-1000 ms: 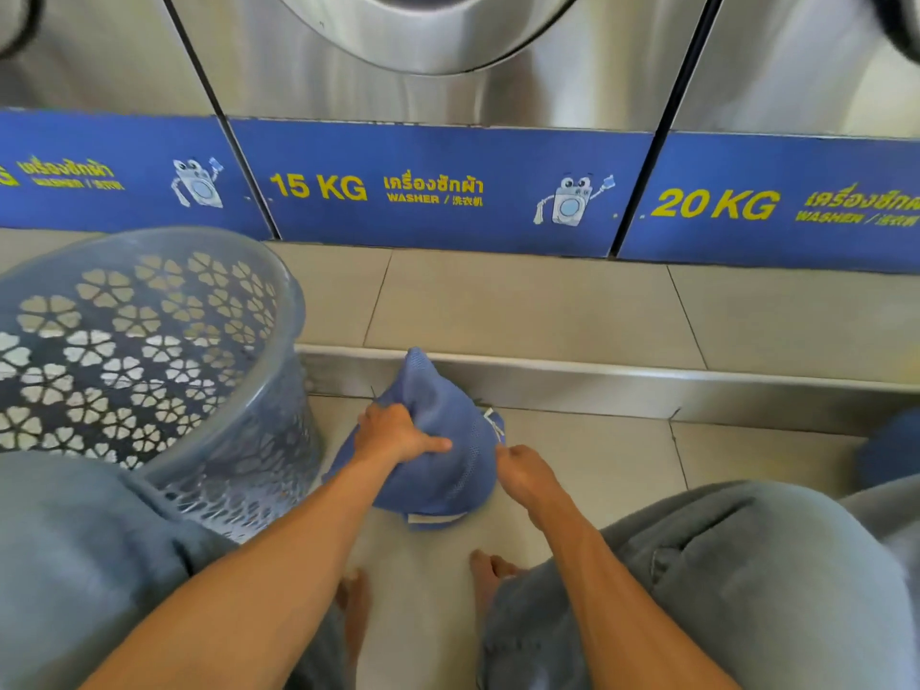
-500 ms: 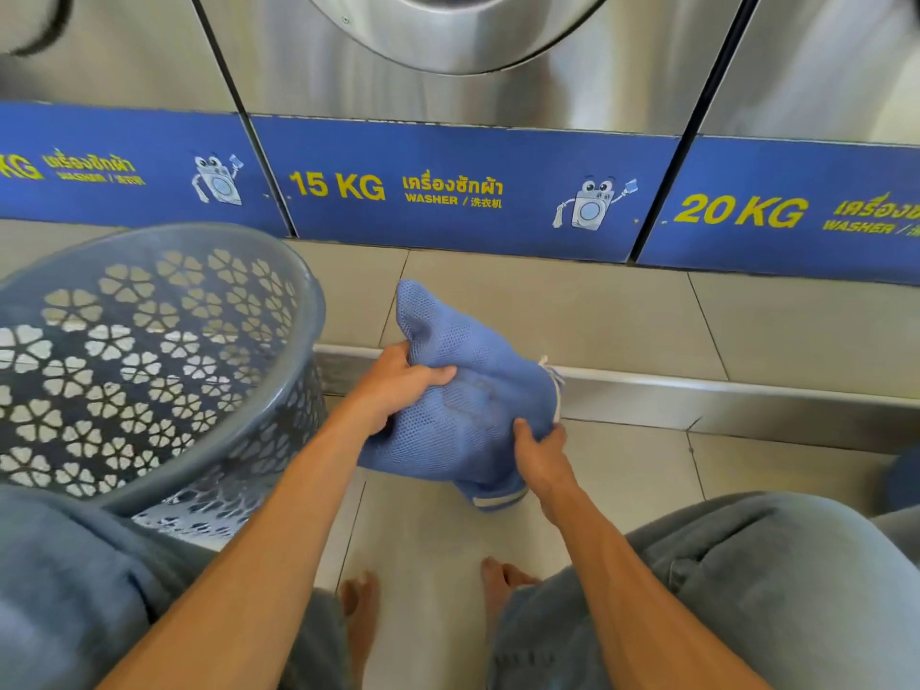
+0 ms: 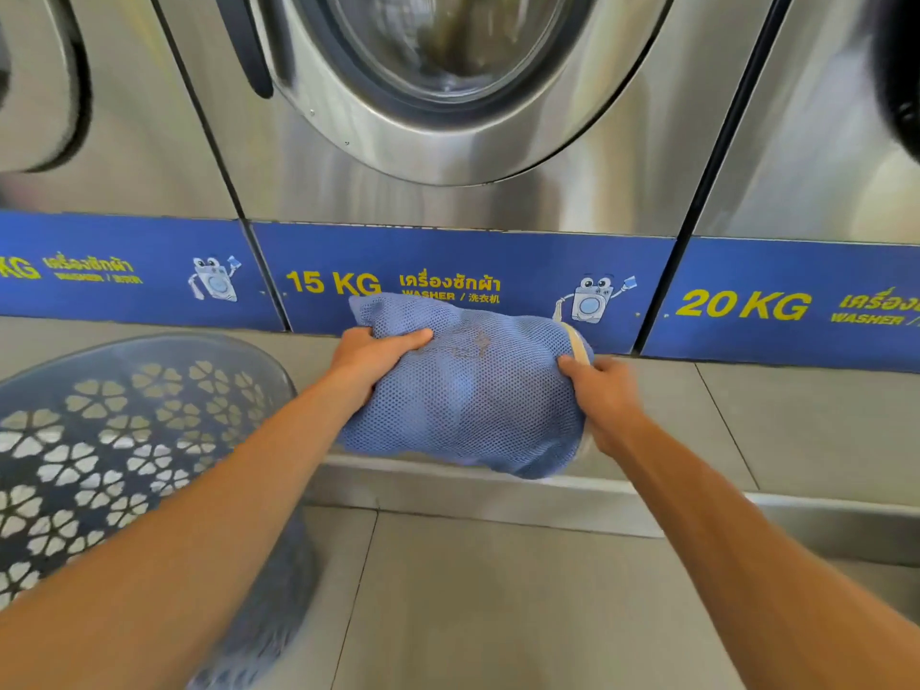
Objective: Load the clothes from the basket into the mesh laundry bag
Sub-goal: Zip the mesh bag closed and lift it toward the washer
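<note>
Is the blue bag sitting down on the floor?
No, the blue mesh bag is up in the air, held by the left hand and the right hand in front of the washer's 15 KG sign.

Both forearms were bare, no sleeves in view. Left hand (image 3: 371,358) & right hand (image 3: 605,400) wore no gloves, rings or watch. Nails short, plain.

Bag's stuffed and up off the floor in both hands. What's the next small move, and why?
Probably lift the mesh bag toward the 15 KG washer's door. The left hand and right hand grip its ends, it bulges full, and it hangs right below that door.
</note>
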Motion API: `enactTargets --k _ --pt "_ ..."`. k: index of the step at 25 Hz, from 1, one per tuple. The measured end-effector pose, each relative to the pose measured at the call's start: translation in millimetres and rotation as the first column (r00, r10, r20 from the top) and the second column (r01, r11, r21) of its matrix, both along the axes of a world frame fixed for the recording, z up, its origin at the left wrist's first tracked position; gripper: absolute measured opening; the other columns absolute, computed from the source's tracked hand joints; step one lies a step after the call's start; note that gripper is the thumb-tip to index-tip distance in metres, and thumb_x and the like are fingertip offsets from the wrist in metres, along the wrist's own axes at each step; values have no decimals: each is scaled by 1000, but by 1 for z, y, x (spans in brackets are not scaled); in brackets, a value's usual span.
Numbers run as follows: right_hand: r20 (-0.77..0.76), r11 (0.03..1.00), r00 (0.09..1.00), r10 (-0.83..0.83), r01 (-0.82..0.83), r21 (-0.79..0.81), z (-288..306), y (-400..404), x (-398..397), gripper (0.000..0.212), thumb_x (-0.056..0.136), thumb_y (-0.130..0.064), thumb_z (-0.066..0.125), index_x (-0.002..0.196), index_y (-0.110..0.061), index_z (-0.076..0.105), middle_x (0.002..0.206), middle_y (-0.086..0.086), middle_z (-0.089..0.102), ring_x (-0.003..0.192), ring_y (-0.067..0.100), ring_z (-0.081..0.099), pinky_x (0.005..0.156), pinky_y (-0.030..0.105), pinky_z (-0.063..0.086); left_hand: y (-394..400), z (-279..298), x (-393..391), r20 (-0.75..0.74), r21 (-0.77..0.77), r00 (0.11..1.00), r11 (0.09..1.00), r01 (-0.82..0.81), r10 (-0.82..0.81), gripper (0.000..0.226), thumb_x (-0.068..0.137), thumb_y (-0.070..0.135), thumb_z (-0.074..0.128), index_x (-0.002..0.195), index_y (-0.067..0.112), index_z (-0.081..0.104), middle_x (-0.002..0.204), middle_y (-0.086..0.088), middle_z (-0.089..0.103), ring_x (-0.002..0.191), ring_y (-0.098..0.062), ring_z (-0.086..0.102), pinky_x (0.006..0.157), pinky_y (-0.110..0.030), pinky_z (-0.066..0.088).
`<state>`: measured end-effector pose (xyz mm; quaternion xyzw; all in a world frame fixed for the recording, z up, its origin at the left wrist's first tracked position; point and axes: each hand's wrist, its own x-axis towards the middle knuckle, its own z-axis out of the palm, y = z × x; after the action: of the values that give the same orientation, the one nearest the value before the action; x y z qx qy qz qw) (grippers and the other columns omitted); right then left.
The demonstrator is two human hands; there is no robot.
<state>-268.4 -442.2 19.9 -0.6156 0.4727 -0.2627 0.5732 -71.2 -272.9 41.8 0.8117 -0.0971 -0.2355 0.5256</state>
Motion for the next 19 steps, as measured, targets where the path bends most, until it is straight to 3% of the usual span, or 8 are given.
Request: enactTargets --k 2,4,5,7,10,13,16,19 --pt "-107 989 994 0 -16 -149 1 -31 22 26 87 -29 62 71 -14 48 68 1 50 66 20 49 54 31 35 -30 -9 34 39 82 999 997 -17 14 81 53 59 82 117 13 65 118 -6 68 109 -29 64 97 -46 52" --pt "-242 963 970 -16 -50 -263 -8 -55 38 22 87 -25 57 74 -14 45 67 1 46 67 24 47 52 31 33 -59 -25 57 153 212 988 976 -39 6 70 64 52 76 119 11 62 123 -9 66 115 -32 60 96 -41 52" --pt "-319 947 948 -23 -82 -311 -13 -62 43 13 87 -22 55 85 -12 48 75 4 50 76 28 50 57 33 38 -72 -35 63 235 301 971 953 -39 -34 62 72 44 72 122 11 60 126 -10 64 119 -32 58 94 -38 51" --pt "-508 891 861 -35 -203 -406 -34 -76 56 34 89 -23 52 119 -9 47 109 17 56 103 38 52 81 42 45 -95 -62 64 362 403 904 913 69 -228 64 79 40 67 137 18 50 139 -10 55 130 -32 49 101 -38 44" --pt "-681 697 733 -10 -483 -530 -71 -75 75 59 89 -44 51 143 -31 32 153 14 26 134 41 32 106 53 34 -110 -101 46 322 592 697 711 380 -641 95 67 71 67 149 41 28 162 -8 17 150 -35 15 117 -53 26" --pt "-791 610 611 -6 -625 -487 -107 -68 81 67 87 -58 46 146 -46 18 163 6 -6 146 40 8 111 58 26 -111 -135 37 224 741 581 524 420 -782 112 68 66 72 151 51 0 164 -4 -17 151 -35 -12 115 -68 13" --pt "-835 580 549 -33 -670 -463 -129 -71 72 73 89 -64 37 150 -46 2 162 5 -16 147 42 2 113 62 23 -111 -152 43 326 781 513 532 327 -794 110 76 53 73 149 54 -9 163 -4 -22 151 -35 -14 113 -71 13" --pt "-898 568 440 -13 -736 -369 -135 -78 67 76 89 -69 27 149 -45 -13 160 3 -26 148 41 -6 115 64 14 -114 -162 53 375 780 467 545 307 -801 109 77 57 71 148 55 -11 163 -3 -21 151 -36 -13 114 -70 10"
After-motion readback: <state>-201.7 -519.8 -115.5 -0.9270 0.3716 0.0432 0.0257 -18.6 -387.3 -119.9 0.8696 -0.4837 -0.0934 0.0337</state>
